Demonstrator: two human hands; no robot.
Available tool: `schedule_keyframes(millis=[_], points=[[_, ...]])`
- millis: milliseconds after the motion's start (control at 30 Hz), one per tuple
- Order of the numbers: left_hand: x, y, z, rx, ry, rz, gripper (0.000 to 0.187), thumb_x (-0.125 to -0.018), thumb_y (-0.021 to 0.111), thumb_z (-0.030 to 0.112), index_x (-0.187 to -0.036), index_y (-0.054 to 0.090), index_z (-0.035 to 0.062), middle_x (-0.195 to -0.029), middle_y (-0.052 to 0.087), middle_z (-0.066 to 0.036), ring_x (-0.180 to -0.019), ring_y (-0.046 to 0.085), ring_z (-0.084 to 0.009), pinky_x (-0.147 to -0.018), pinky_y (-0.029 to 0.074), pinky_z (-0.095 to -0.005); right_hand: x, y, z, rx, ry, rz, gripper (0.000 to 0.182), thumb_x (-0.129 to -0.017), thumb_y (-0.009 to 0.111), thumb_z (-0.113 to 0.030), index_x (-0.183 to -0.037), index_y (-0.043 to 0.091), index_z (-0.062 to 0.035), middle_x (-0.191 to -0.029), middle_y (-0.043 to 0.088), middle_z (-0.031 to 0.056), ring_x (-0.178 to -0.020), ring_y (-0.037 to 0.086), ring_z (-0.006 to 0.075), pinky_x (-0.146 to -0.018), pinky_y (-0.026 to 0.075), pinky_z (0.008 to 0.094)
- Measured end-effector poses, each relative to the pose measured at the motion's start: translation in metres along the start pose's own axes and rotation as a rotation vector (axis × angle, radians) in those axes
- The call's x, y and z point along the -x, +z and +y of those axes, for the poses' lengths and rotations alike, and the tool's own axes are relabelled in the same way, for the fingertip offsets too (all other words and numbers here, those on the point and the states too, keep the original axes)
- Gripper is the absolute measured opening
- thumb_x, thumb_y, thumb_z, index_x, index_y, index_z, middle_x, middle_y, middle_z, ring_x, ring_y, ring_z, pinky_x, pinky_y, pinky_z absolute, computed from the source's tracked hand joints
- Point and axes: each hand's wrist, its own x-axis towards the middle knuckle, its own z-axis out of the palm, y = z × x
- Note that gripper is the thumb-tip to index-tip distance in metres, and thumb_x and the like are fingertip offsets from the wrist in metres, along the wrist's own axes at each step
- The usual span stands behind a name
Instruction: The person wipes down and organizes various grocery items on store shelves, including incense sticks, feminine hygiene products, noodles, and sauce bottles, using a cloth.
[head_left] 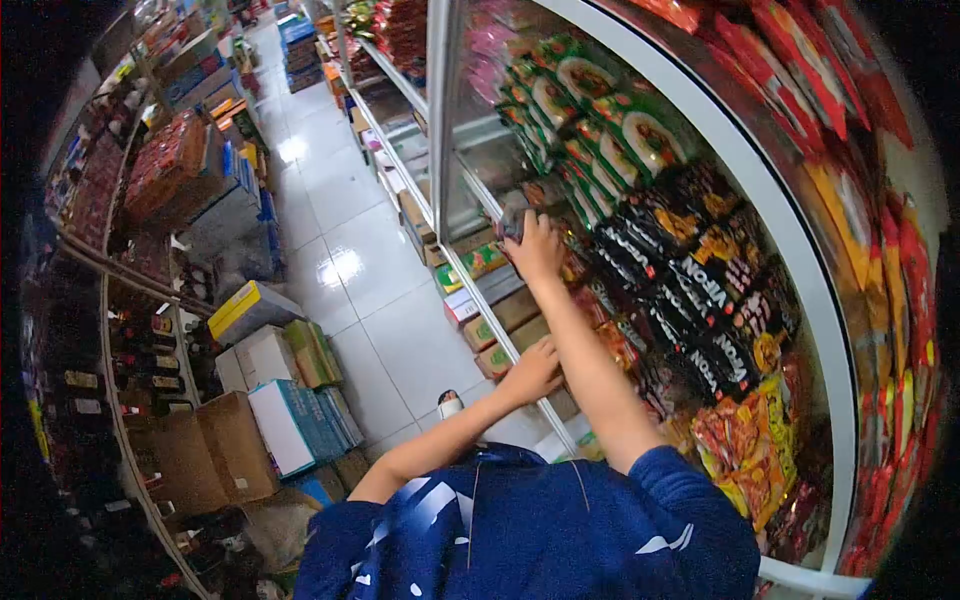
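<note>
My right hand (pixel 536 248) is closed around a dark grey cloth (pixel 514 217), at the metal rail of the display case. My left hand (pixel 533 374) lies lower on the same metal rail (pixel 510 345), its fingers bent over the edge; whether it holds anything is hidden. To the right of my right hand, green noodle packets (pixel 600 150) and black packets (pixel 690 300) lie in rows inside the case. Yellow and orange packets (pixel 755 450) are nearer my body.
A curved white frame (pixel 800 230) bounds the case on the right. Small boxes (pixel 495 335) stand below the rail. Left of the tiled aisle (pixel 345 260) are stacked cartons, an open cardboard box (pixel 215 450) and shelves of bottles (pixel 150 360).
</note>
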Motion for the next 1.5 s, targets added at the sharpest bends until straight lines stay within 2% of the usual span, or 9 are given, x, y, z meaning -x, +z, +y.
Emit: schedule_keyframes(millis=[167,367,467,567,867,1067,1233,1300,1500], points=[[0.084,-0.012,-0.01,0.024,-0.529,-0.324,0.045,-0.077,0.057,0.024,-0.114,0.046,0.0019,-0.112,0.049,-0.02,-0.103,0.047,-0.0352,-0.089,0.039,-0.0386,0.164,-0.019,0.047,-0.91,0.123,-0.26,0.057,-0.066,0.065,-0.017,-0.115,0.041,-0.0039,-0.105,0.052,0.0138,-0.096,0.052,0.0248,-0.077,0.044,0.0368],[0.284,-0.007,-0.012,-0.343,-1.15,-0.686,0.05,-0.077,0.05,0.048,-0.105,0.058,0.0075,-0.096,0.058,-0.022,-0.091,0.055,-0.0376,-0.081,0.043,-0.0405,0.415,0.054,0.161,-0.756,0.459,-1.437,0.028,-0.073,0.056,-0.029,-0.088,0.061,-0.0062,-0.072,0.059,0.0027,-0.061,0.052,0.0118,-0.053,0.043,0.0253],[0.361,0.035,0.018,0.123,-1.31,-0.51,0.064,-0.074,0.048,0.056,-0.111,0.053,0.0036,-0.112,0.052,-0.021,-0.105,0.048,-0.0344,-0.089,0.038,-0.0392,0.47,0.05,0.165,-1.079,1.149,-1.561,0.03,-0.075,0.051,-0.033,-0.086,0.063,-0.0081,-0.075,0.06,0.0018,-0.059,0.051,0.0104,-0.05,0.041,0.0259],[0.377,0.046,0.044,-0.126,-1.373,-0.406,0.064,-0.07,0.053,0.054,-0.109,0.054,0.0042,-0.111,0.052,-0.021,-0.103,0.049,-0.034,-0.088,0.039,-0.0375,0.56,0.129,0.199,-1.066,0.566,-1.639,0.03,-0.077,0.049,-0.033,-0.087,0.063,-0.0087,-0.072,0.06,0.0006,-0.057,0.05,0.0106,-0.049,0.039,0.0255],[0.416,0.026,0.096,0.326,-1.264,-0.691,0.039,-0.077,0.048,0.034,-0.083,0.062,-0.0019,-0.083,0.062,-0.02,-0.079,0.059,-0.027,-0.071,0.043,-0.0365,0.561,0.05,0.138,-0.669,0.673,-1.429,0.035,-0.075,0.051,-0.037,-0.07,0.064,-0.0048,-0.06,0.057,0.0035,-0.053,0.051,0.012,-0.049,0.038,0.0259],[0.415,0.001,0.096,0.63,-1.214,-0.816,0.035,-0.082,0.042,0.028,-0.091,0.062,0.0003,-0.084,0.062,-0.015,-0.081,0.057,-0.023,-0.076,0.042,-0.0332,0.506,-0.03,0.111,-1.008,1.121,-1.673,0.041,-0.074,0.052,-0.039,-0.092,0.059,-0.0034,-0.072,0.056,0.0033,-0.063,0.052,0.0161,-0.059,0.042,0.0278],[0.468,0.046,0.043,0.573,-1.349,-1.092,0.049,-0.076,0.05,0.045,-0.1,0.06,0.0037,-0.106,0.056,-0.018,-0.102,0.05,-0.0298,-0.087,0.039,-0.0346,0.512,0.024,0.121,-0.748,0.731,-1.837,0.043,-0.073,0.057,-0.039,-0.096,0.055,-0.0028,-0.078,0.055,0.0054,-0.074,0.052,0.0179,-0.07,0.041,0.0308],[0.422,0.046,0.005,0.478,-1.235,-1.154,0.046,-0.078,0.05,0.042,-0.1,0.06,0.0036,-0.098,0.058,-0.02,-0.096,0.054,-0.0304,-0.083,0.041,-0.0372,0.454,0.033,0.118,-0.761,0.784,-1.606,0.043,-0.072,0.058,-0.037,-0.097,0.055,-0.002,-0.078,0.055,0.006,-0.073,0.051,0.0182,-0.07,0.041,0.0311],[0.264,0.09,-0.17,0.093,-0.833,-0.173,0.025,-0.082,0.05,0.025,-0.091,0.055,0.0018,-0.08,0.058,-0.017,-0.077,0.056,-0.0312,-0.065,0.044,-0.0392,0.373,0.165,0.24,-0.115,0.307,-0.155,0.043,-0.063,0.065,-0.015,-0.099,0.05,0.0027,-0.097,0.048,0.0191,-0.091,0.048,0.0358,-0.079,0.04,0.0411]])
